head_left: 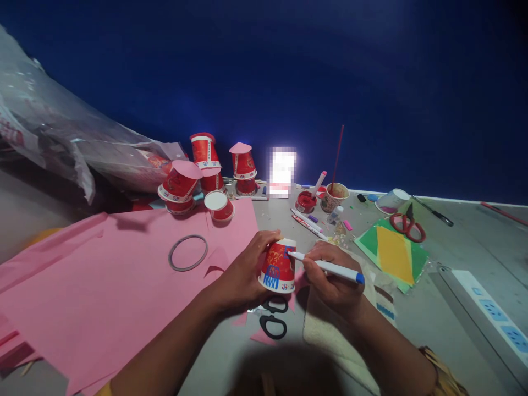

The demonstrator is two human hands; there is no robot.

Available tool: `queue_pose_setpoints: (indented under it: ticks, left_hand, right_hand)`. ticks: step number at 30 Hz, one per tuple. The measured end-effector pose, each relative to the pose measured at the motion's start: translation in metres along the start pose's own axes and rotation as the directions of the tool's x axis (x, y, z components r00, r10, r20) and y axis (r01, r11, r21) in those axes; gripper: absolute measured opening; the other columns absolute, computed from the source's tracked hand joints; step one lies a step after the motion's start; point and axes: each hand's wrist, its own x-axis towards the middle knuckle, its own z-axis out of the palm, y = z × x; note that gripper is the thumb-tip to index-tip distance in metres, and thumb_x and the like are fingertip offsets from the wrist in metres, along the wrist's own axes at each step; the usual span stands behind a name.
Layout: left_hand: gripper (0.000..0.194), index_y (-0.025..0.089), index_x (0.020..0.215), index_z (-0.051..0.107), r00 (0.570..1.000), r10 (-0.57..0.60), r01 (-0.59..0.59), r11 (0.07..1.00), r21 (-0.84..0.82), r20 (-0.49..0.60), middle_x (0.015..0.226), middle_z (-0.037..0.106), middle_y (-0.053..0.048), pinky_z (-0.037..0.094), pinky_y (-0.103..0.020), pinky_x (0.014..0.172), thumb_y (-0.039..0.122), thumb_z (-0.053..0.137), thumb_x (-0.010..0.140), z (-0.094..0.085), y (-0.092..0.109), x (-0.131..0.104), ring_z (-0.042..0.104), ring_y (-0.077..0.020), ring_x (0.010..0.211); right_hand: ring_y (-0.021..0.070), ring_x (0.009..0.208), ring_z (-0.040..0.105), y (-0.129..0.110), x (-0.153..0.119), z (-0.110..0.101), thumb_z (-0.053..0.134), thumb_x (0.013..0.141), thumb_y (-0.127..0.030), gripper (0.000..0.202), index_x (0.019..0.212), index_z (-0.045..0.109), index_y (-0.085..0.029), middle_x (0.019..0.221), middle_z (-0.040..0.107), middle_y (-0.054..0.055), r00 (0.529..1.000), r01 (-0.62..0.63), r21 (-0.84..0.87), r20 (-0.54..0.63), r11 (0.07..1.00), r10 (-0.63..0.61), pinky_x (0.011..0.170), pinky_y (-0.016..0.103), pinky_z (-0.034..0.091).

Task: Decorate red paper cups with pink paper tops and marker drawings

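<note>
My left hand point(247, 269) is wrapped round a red paper cup point(279, 265), upside down with its white rim at the bottom. Blue marker drawings show on the cup: a fringed shape low down and a small outline higher up. A white marker with a blue end point(338, 270) is pinched in my right hand point(332, 280), its tip touching the cup near the small outline. Below the cup, black scissor handles point(274, 325) lie on the grey table point(225, 346); the blades are hidden.
Pink paper point(124, 291) with a grey ring point(188, 253) covers the left side. Several red cups point(204, 151) stand behind. Paint pots point(306, 202), markers point(307, 223), red-handled scissors point(407, 226) on green and yellow sheets point(394, 253), a cloth point(325, 330) and a power strip point(489, 308) lie right.
</note>
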Motion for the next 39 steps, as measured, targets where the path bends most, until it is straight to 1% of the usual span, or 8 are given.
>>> queue_pose_setpoints:
  ticks: [4,8,14,21,26,30,34,39]
  left_hand:
    - [0.088,0.030,0.147,0.045,1.000,0.018,-0.018,1.000,-0.002,0.002,0.151,0.051,-0.012,0.046,-0.050,0.122,0.029,0.092,0.073,-0.0001,0.0002,0.0005,0.052,-0.0330,0.145]
    - [0.088,0.029,0.146,0.046,1.000,-0.004,0.004,0.999,-0.037,-0.004,0.151,0.051,-0.012,0.047,-0.048,0.121,0.026,0.092,0.072,0.0004,0.0006,0.0007,0.053,-0.0325,0.144]
    - [0.090,0.032,0.146,0.048,0.999,-0.037,0.037,0.994,-0.103,-0.004,0.151,0.051,-0.009,0.046,-0.048,0.122,0.024,0.094,0.069,0.0009,0.0014,0.0001,0.053,-0.0313,0.144]
    - [0.092,0.032,0.144,0.049,0.995,-0.100,0.099,0.973,-0.210,0.004,0.155,0.047,-0.011,0.050,-0.048,0.118,0.022,0.097,0.065,0.0007,0.0034,-0.0003,0.055,-0.0320,0.143]
    - [0.092,0.032,0.143,0.049,0.995,-0.096,0.095,0.968,-0.231,0.008,0.155,0.048,-0.010,0.049,-0.049,0.119,0.021,0.097,0.066,0.0003,0.0042,-0.0005,0.057,-0.0304,0.141]
    - [0.092,0.032,0.143,0.049,0.995,-0.103,0.102,0.971,-0.215,0.004,0.154,0.049,-0.010,0.048,-0.048,0.119,0.022,0.097,0.065,0.0007,0.0063,-0.0004,0.057,-0.0305,0.140]
    - [0.093,0.032,0.144,0.049,0.993,-0.121,0.120,0.975,-0.187,0.003,0.154,0.049,-0.010,0.052,-0.047,0.116,0.023,0.097,0.065,0.0018,0.0076,-0.0003,0.055,-0.0327,0.142]
    - [0.091,0.032,0.146,0.047,0.999,-0.044,0.044,0.996,-0.082,-0.004,0.153,0.049,-0.010,0.046,-0.049,0.122,0.023,0.095,0.069,0.0025,0.0038,-0.0011,0.052,-0.0322,0.146]
  right_hand:
    - [0.0154,0.055,0.065,-0.0010,0.0021,-0.0011,0.064,0.090,-0.008,0.017,0.083,0.068,-0.023,0.064,0.070,-0.001,1.000,0.009,-0.004,0.016,1.000,-0.009,0.057,0.028,0.054]
    - [0.0153,0.053,0.064,-0.0002,0.0020,-0.0029,0.063,0.091,-0.009,0.017,0.082,0.067,-0.023,0.062,0.069,-0.001,1.000,0.010,-0.034,0.029,0.999,-0.009,0.056,0.028,0.055]
    - [0.0146,0.056,0.065,0.0038,-0.0020,-0.0036,0.063,0.091,-0.010,0.015,0.085,0.065,-0.024,0.065,0.069,-0.002,1.000,-0.024,-0.048,-0.008,0.999,0.024,0.062,0.028,0.057]
    - [0.0144,0.056,0.065,0.0045,-0.0033,-0.0038,0.065,0.090,-0.010,0.016,0.083,0.065,-0.024,0.065,0.068,-0.003,0.999,-0.045,-0.044,-0.025,0.998,0.044,0.063,0.027,0.057]
    - [0.0147,0.056,0.065,0.0052,-0.0034,-0.0049,0.065,0.090,-0.010,0.016,0.082,0.066,-0.024,0.064,0.068,-0.003,0.998,-0.052,-0.052,-0.035,0.997,0.051,0.061,0.027,0.057]
    - [0.0151,0.059,0.067,0.0061,-0.0049,-0.0058,0.066,0.090,-0.010,0.015,0.083,0.067,-0.024,0.067,0.069,-0.002,0.996,-0.072,-0.034,-0.054,0.997,0.070,0.064,0.028,0.058]
    - [0.0155,0.058,0.068,0.0046,-0.0046,-0.0055,0.066,0.088,-0.009,0.016,0.084,0.069,-0.024,0.068,0.071,-0.002,0.994,-0.075,-0.028,-0.081,0.997,0.073,0.064,0.029,0.059]
    - [0.0166,0.056,0.067,0.0017,-0.0018,-0.0042,0.066,0.088,-0.008,0.017,0.083,0.070,-0.024,0.067,0.071,-0.001,0.995,-0.056,-0.023,-0.081,0.998,0.054,0.061,0.030,0.059]
